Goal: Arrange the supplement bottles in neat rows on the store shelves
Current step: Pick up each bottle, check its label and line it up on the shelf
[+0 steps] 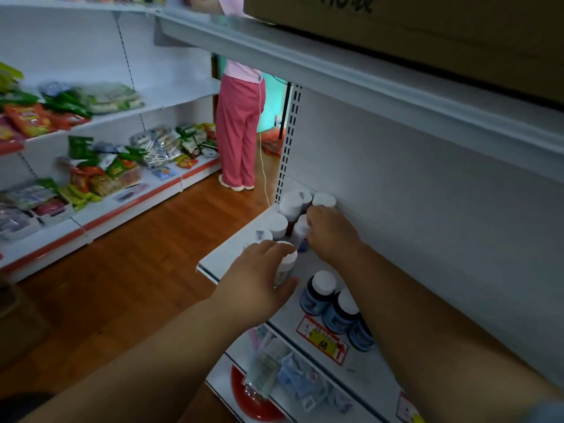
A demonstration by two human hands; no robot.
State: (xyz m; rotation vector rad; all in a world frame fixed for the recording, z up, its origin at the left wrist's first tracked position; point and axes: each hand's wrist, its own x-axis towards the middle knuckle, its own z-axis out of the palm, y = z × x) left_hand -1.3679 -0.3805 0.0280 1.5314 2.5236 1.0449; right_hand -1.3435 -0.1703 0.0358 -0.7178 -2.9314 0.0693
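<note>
Several white-capped supplement bottles [289, 205] stand clustered at the far end of a white shelf [213, 257]. My left hand [259, 279] grips a white-capped bottle [287, 264] near the shelf's front edge. Further back, my right hand [332, 233] holds another white-capped bottle [301, 228] beside the cluster. Three blue-labelled bottles with white caps [319, 293] stand in a row closer to me, under my right forearm.
A red-and-yellow price tag [323, 338] lies on the shelf front. The shelf below holds packets and a red item [253, 401]. A cardboard box [427, 29] sits on the shelf above. Across the wooden aisle, snack shelves [100, 166]; a person in pink trousers [239, 129] stands there.
</note>
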